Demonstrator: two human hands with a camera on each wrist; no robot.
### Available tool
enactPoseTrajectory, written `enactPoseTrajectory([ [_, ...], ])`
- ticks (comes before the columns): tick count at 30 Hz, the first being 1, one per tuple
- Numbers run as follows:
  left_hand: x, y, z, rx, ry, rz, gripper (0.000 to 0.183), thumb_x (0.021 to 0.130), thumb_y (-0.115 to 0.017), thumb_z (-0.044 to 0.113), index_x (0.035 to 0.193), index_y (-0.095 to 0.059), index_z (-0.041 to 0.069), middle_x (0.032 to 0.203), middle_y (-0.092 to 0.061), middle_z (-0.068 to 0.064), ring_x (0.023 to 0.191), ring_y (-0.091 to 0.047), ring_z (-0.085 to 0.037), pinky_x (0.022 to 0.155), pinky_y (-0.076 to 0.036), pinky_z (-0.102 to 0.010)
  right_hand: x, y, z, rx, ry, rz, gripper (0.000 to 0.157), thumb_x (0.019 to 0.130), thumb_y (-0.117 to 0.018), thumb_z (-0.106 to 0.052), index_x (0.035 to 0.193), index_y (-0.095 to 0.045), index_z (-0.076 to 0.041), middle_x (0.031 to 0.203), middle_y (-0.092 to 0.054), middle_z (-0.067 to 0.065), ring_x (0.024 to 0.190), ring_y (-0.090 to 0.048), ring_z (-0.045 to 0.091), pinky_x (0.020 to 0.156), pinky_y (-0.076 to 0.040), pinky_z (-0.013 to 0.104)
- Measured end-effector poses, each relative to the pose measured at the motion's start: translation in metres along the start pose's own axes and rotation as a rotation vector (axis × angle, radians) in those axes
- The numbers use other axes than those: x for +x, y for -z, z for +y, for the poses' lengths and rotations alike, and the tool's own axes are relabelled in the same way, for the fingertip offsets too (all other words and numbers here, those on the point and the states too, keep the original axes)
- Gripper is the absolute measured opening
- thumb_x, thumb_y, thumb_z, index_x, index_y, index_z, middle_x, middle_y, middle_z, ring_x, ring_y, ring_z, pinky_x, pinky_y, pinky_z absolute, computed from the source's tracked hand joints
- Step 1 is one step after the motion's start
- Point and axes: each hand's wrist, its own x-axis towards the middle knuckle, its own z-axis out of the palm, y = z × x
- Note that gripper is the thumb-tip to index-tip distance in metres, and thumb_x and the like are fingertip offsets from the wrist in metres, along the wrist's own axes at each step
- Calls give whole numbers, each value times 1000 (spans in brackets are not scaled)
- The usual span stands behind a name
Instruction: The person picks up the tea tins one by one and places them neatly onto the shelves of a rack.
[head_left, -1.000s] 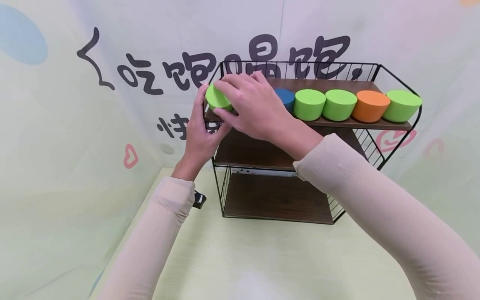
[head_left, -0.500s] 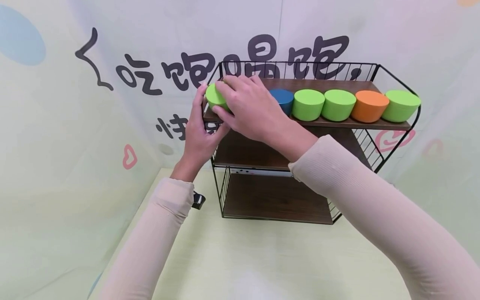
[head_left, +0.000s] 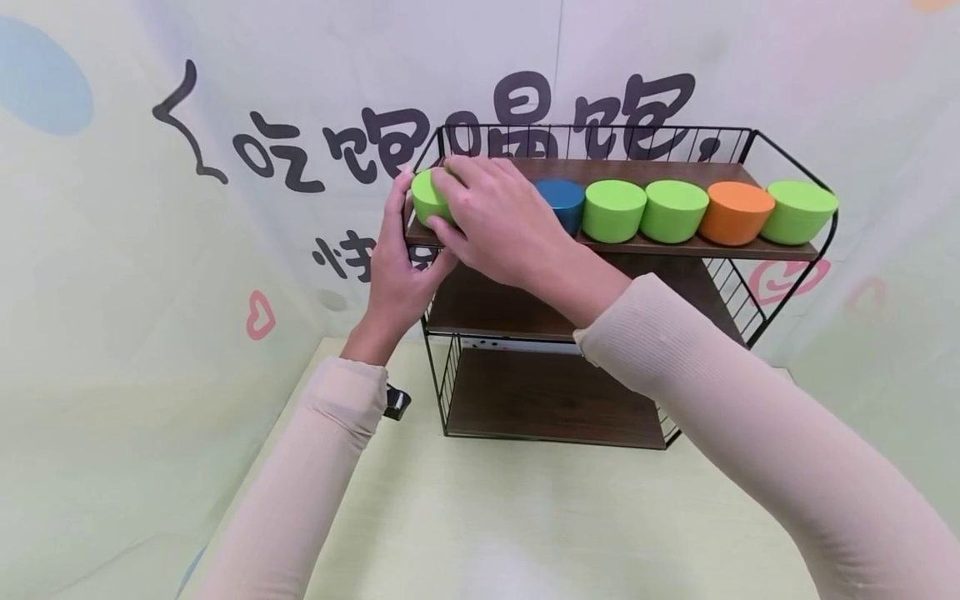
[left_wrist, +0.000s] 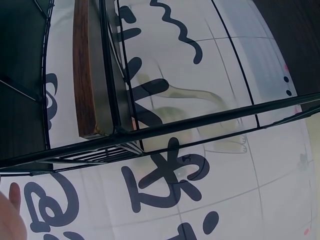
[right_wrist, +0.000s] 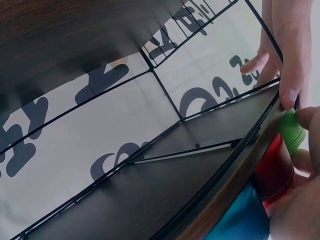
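At the left end of the rack's top shelf sits a small green round tub (head_left: 426, 198). My right hand (head_left: 498, 218) pinches it, thumb in front and fingers over its top. My left hand (head_left: 401, 262) grips the rack's left front corner beside the tub; in the right wrist view its thumb (right_wrist: 289, 95) lies on the shelf edge. A red tub (right_wrist: 274, 170) stands between the green tub and a blue tub (head_left: 564, 204); my right hand hides it in the head view. Only part of a hand (left_wrist: 10, 215) shows in the left wrist view.
The black wire rack has three dark wood shelves, including a middle shelf (head_left: 502, 304) and a bottom shelf (head_left: 555, 396). Right of the blue tub stand more green tubs (head_left: 615, 211) and an orange tub (head_left: 737, 213). A pale table (head_left: 480, 517) lies below; a printed wall sheet hangs behind.
My right hand has shifted slightly on the green tub. The left hand keeps its place at the rack's corner, and the other tubs stay put.
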Motion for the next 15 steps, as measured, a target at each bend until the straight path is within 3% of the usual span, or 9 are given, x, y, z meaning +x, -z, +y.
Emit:
enactPoseTrajectory([
  [9, 1, -2, -2, -24, -13, -1, 85, 85, -77, 17, 154, -29, 11, 146, -50, -6, 130, -48, -15, 109, -36, -33, -2, -2, 0, -67, -19, 0, 50, 99, -57, -34, 137, -55, -1, 140, -54, 18, 130, -51, 32, 106, -34, 44],
  [15, 1, -1, 2, -27, -17, -4, 84, 84, -78, 12, 152, -28, 5, 140, -55, -13, 124, -52, -22, 105, -40, -37, -10, 5, 3, -74, 3, 69, 52, 99, -55, -35, 140, -54, -2, 139, -54, 18, 130, -49, 32, 110, -30, 45],
])
